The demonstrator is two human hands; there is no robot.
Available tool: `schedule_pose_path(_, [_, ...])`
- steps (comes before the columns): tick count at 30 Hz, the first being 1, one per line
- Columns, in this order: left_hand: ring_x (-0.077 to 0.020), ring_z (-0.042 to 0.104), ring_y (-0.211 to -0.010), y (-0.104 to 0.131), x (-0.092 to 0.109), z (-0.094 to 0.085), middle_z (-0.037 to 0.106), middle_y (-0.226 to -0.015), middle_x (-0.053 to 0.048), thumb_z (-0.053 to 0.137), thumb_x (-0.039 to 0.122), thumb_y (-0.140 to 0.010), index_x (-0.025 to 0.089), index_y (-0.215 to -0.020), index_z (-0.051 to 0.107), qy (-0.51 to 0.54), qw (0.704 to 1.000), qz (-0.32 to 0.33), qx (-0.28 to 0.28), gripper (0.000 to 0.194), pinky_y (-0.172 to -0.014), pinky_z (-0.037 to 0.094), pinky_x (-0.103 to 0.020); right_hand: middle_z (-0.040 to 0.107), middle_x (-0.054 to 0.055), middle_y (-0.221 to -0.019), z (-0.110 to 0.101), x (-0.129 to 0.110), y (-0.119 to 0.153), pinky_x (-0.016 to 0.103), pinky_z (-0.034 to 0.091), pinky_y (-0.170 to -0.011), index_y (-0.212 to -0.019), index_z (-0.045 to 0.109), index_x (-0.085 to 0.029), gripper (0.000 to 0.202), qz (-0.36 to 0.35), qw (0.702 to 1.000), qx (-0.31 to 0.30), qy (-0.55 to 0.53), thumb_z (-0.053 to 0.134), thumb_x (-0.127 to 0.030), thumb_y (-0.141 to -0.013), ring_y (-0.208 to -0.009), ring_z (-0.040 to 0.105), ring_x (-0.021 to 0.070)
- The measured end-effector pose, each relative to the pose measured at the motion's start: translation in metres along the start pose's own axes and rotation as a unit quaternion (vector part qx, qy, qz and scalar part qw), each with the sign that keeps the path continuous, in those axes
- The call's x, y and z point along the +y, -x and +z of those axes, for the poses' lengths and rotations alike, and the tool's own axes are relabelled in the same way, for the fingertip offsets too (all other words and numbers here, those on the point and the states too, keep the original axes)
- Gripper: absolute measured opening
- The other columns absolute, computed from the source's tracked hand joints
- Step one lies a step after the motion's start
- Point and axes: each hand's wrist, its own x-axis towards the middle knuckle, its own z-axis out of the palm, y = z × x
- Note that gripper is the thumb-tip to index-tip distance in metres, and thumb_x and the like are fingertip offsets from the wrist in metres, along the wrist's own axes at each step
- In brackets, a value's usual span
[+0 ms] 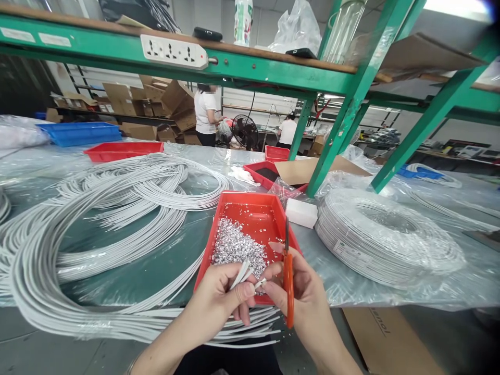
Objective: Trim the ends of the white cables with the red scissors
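Note:
My left hand [224, 294] is closed round several white cable ends [242, 272], which stick up between thumb and fingers. My right hand [299, 291] pinches the tip of one cable and also carries orange-handled scissors [288, 286], their blades pointing up. Both hands are over the near edge of a red tray [255, 200] holding a heap of small silvery pieces [236, 245]. More white cables [156, 320] run below my hands from a large coiled bundle [35, 250] on the left.
A wrapped cable coil [383, 239] and a white box [301, 212] lie right of the tray. Green shelf posts [344, 120] rise behind. Red [125, 151] and blue trays [80, 134] stand at the back left. Two people [205, 114] are in the background.

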Motion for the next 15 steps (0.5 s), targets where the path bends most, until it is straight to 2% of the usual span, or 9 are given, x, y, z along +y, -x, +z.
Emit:
schedule_pose_path(5, [-0.0094, 0.057, -0.040, -0.001, 0.001, 0.000, 0.056, -0.052, 0.002, 0.064, 0.044, -0.070, 0.013, -0.070, 0.054, 0.004, 1.000, -0.004, 0.006, 0.033, -0.039, 0.038, -0.015, 0.061, -0.003, -0.071, 0.001, -0.001, -0.001, 0.023, 0.047, -0.056, -0.108, 0.051, -0.024, 0.046, -0.005, 1.000, 0.007, 0.000, 0.075, -0.019, -0.068, -0.060, 0.057, 0.0138])
schedule_pose_path(9, [-0.0085, 0.055, -0.037, 0.004, -0.003, 0.001, 0.057, -0.052, 0.000, 0.062, 0.039, -0.072, 0.013, -0.068, 0.054, -0.016, 0.989, -0.092, -0.117, 0.028, -0.036, 0.033, -0.014, 0.060, -0.003, -0.069, 0.000, 0.001, -0.007, 0.021, 0.044, -0.051, -0.107, 0.050, -0.023, 0.040, -0.027, 0.999, 0.000, 0.022, 0.070, -0.020, -0.072, -0.054, 0.053, 0.0114])
schedule_pose_path(11, [-0.0082, 0.055, -0.039, 0.006, -0.006, 0.002, 0.057, -0.054, 0.001, 0.061, 0.038, -0.074, 0.013, -0.070, 0.055, -0.031, 0.984, -0.114, -0.137, 0.026, -0.038, 0.035, -0.014, 0.059, -0.003, -0.071, -0.005, 0.003, -0.014, 0.021, 0.045, -0.052, -0.109, 0.049, -0.022, 0.041, -0.038, 0.996, 0.017, 0.073, 0.068, -0.019, -0.073, -0.058, 0.053, 0.0123])
schedule_pose_path(13, [-0.0097, 0.056, -0.045, 0.004, -0.008, 0.002, 0.056, -0.056, 0.001, 0.057, 0.042, -0.077, 0.013, -0.071, 0.055, -0.036, 0.989, -0.087, -0.114, 0.029, -0.042, 0.038, -0.017, 0.060, 0.000, -0.080, -0.013, 0.004, -0.021, 0.026, 0.047, -0.063, -0.112, 0.046, -0.021, 0.044, -0.040, 0.988, 0.029, 0.146, 0.066, -0.018, -0.073, -0.069, 0.057, 0.0159])
schedule_pose_path(15, [-0.0119, 0.056, -0.055, -0.001, -0.008, 0.002, 0.057, -0.061, -0.001, 0.052, 0.045, -0.080, 0.012, -0.072, 0.058, -0.056, 0.994, -0.034, -0.089, 0.035, -0.051, 0.042, -0.020, 0.061, 0.005, -0.093, -0.024, 0.002, -0.027, 0.032, 0.047, -0.076, -0.115, 0.043, -0.019, 0.047, -0.043, 0.978, 0.027, 0.203, 0.065, -0.019, -0.074, -0.084, 0.058, 0.0205])
